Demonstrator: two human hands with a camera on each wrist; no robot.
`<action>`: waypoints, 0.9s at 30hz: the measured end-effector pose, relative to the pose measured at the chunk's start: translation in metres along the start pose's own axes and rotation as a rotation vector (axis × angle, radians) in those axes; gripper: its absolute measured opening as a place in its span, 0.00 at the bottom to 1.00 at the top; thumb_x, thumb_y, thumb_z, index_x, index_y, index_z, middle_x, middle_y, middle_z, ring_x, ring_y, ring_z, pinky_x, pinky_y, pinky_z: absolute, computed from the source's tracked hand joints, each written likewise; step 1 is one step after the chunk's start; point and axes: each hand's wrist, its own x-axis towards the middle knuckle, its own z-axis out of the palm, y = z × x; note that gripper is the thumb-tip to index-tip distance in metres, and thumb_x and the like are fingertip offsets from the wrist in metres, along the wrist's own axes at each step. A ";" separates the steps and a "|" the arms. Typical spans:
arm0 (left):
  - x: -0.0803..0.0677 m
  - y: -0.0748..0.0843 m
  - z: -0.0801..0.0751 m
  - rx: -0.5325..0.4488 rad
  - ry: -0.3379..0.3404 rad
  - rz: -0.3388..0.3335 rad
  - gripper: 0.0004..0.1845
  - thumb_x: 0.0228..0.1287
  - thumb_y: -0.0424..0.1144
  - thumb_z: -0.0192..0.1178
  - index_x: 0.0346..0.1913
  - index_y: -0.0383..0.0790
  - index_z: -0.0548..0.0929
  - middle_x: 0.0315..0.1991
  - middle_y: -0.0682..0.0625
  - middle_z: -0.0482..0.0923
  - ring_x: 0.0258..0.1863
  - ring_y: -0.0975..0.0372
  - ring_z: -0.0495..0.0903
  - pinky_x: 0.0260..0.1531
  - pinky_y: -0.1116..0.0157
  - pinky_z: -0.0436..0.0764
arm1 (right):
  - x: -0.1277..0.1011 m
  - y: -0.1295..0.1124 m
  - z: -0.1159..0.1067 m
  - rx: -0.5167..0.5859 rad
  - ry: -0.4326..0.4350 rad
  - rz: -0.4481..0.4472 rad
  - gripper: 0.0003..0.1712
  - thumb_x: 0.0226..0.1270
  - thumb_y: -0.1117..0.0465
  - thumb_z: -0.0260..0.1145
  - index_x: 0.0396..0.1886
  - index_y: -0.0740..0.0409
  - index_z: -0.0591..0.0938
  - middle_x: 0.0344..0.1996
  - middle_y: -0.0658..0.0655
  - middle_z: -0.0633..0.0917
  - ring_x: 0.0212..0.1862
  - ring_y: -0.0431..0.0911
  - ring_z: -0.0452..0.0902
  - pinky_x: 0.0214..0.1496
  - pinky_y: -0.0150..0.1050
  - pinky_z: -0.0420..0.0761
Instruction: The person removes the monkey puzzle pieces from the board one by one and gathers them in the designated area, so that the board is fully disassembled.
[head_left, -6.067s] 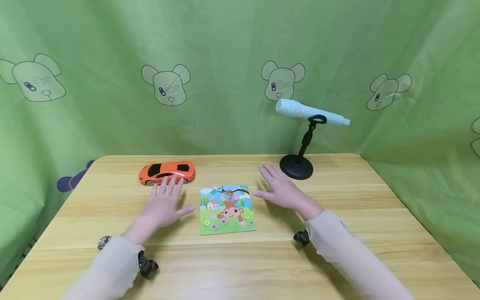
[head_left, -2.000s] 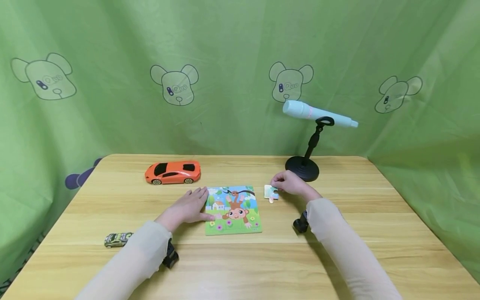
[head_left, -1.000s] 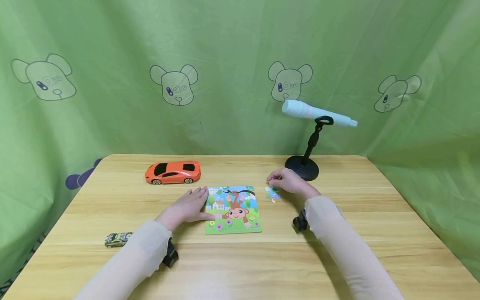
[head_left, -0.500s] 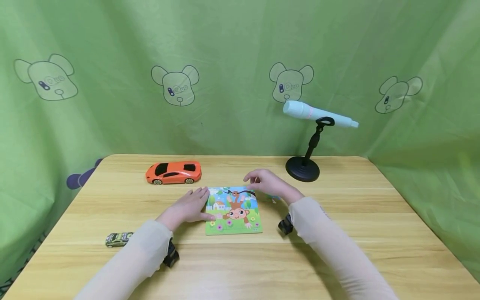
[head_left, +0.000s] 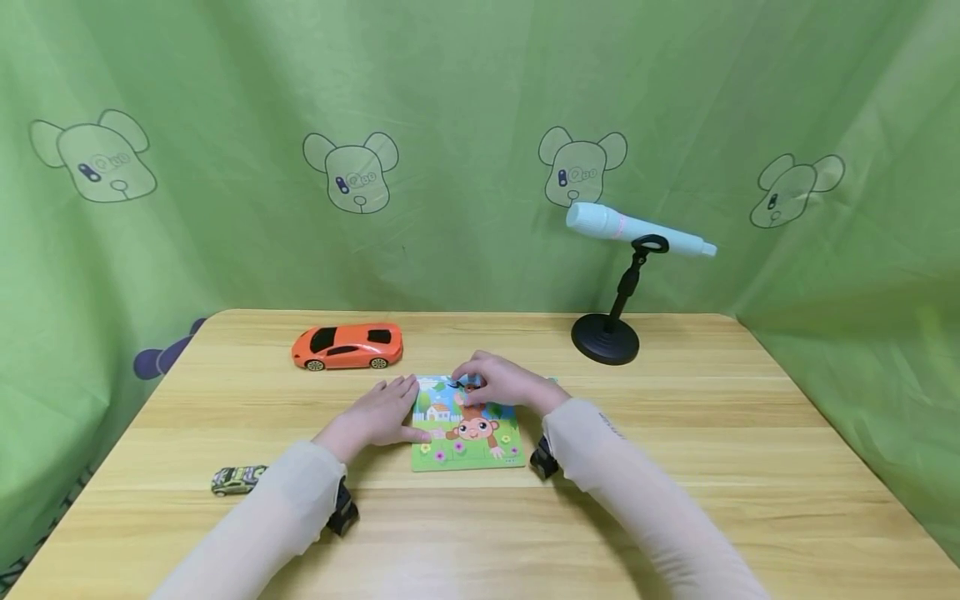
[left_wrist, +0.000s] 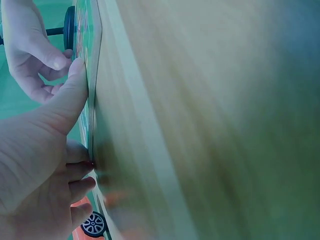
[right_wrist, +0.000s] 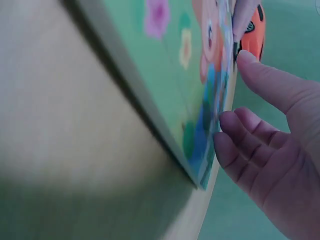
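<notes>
Fingers and thumb apart, your right grip (head_left: 501, 382) arches over the puzzle (head_left: 471, 437) beneath it; your left grip (head_left: 377, 414), fingers extended, rests at its left edge. You appear to be picking at its upper part; a fingertip pinch seems called for. Wooden desk (head_left: 465, 537) below both, green cloth (head_left: 465, 258) beyond.

The right grip (right_wrist: 287, 165) curves over the flowered puzzle board (right_wrist: 167, 85), thumb apart, an orange car (right_wrist: 254, 37) beyond.
</notes>
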 end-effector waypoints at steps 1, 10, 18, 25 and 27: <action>0.000 0.000 0.000 0.000 0.001 0.001 0.48 0.58 0.63 0.54 0.68 0.27 0.54 0.70 0.37 0.48 0.68 0.48 0.47 0.66 0.51 0.48 | 0.002 -0.001 0.001 -0.012 -0.008 0.008 0.22 0.60 0.57 0.66 0.55 0.53 0.78 0.40 0.53 0.73 0.38 0.44 0.69 0.43 0.38 0.72; -0.001 0.002 -0.002 0.004 -0.003 -0.005 0.49 0.58 0.63 0.53 0.69 0.28 0.53 0.70 0.37 0.47 0.68 0.48 0.47 0.66 0.51 0.47 | 0.006 -0.004 0.006 -0.052 -0.055 0.001 0.23 0.61 0.56 0.66 0.57 0.50 0.77 0.40 0.54 0.68 0.37 0.45 0.65 0.40 0.36 0.69; -0.003 0.002 -0.002 -0.014 -0.006 -0.014 0.49 0.57 0.63 0.54 0.69 0.28 0.53 0.70 0.37 0.47 0.69 0.48 0.47 0.66 0.52 0.47 | 0.005 -0.007 0.004 -0.010 -0.103 -0.030 0.23 0.62 0.60 0.65 0.58 0.52 0.77 0.39 0.55 0.67 0.37 0.45 0.63 0.36 0.34 0.66; -0.002 0.002 -0.002 -0.017 -0.005 -0.011 0.49 0.58 0.63 0.54 0.69 0.27 0.53 0.70 0.37 0.47 0.68 0.48 0.47 0.66 0.51 0.47 | 0.005 -0.005 0.003 0.053 -0.138 -0.003 0.24 0.61 0.62 0.65 0.58 0.50 0.77 0.41 0.55 0.66 0.40 0.46 0.62 0.41 0.36 0.67; -0.002 0.002 -0.002 -0.017 -0.007 -0.011 0.49 0.58 0.63 0.54 0.69 0.28 0.53 0.70 0.37 0.47 0.69 0.48 0.46 0.66 0.52 0.47 | 0.005 -0.005 0.003 0.078 -0.144 0.011 0.24 0.60 0.62 0.65 0.58 0.50 0.77 0.41 0.55 0.66 0.41 0.46 0.62 0.44 0.37 0.67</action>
